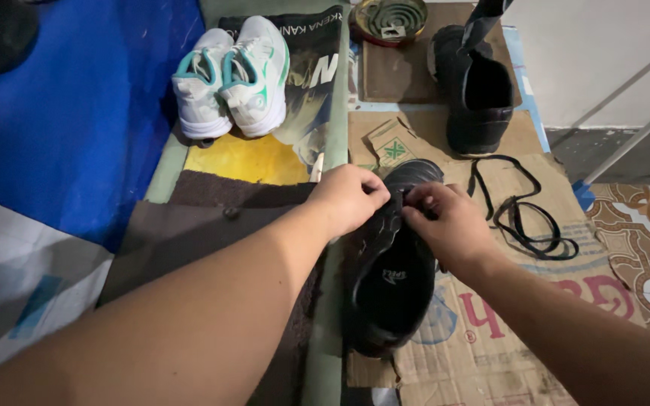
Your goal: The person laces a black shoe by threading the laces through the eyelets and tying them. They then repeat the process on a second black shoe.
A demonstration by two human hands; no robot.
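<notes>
Now both my arms reach forward, my left hand (349,197) and right hand (449,222) curled knuckles-up, their fingers pinched on the lacing area of a shoe (394,263). It is black, matte, toe pointing away, lying on cardboard (490,331) on the floor. Its front sits under my fingers; a loose lace (524,218) lies just right.

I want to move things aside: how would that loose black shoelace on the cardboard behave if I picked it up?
The black shoelace lies in slack, tangled loops, so it is probably floppy and would dangle. It looks thin, so likely very light. Loops may snag on the cardboard edge.
</notes>
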